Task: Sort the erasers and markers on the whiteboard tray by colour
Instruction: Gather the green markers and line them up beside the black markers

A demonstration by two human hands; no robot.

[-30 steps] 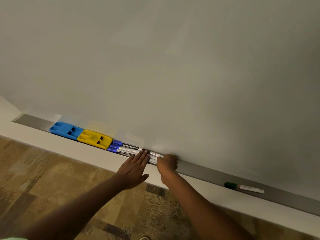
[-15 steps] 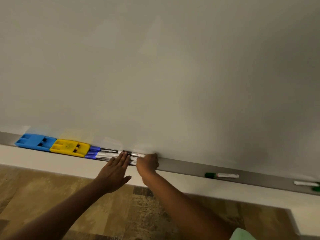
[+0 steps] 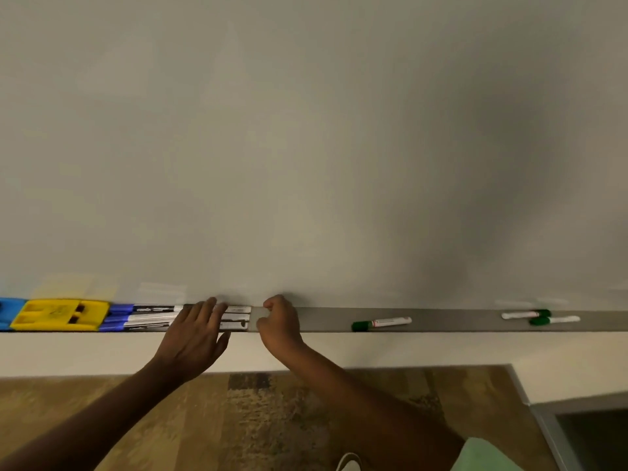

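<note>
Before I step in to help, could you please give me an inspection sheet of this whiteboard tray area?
Surface: grey tray running along the foot of the whiteboard.
Job's things: blue eraser at the far left edge, yellow eraser beside it, blue-capped markers bundled next; green marker alone to the right; green pair farther right.
Clutter: nothing seen.
Hands: left hand lies flat on the blue-capped markers; right hand, fingers curled, sits at their right ends, holding nothing visible.
Cables: nothing seen.
Surroundings: whiteboard blank; patterned carpet below.
</note>
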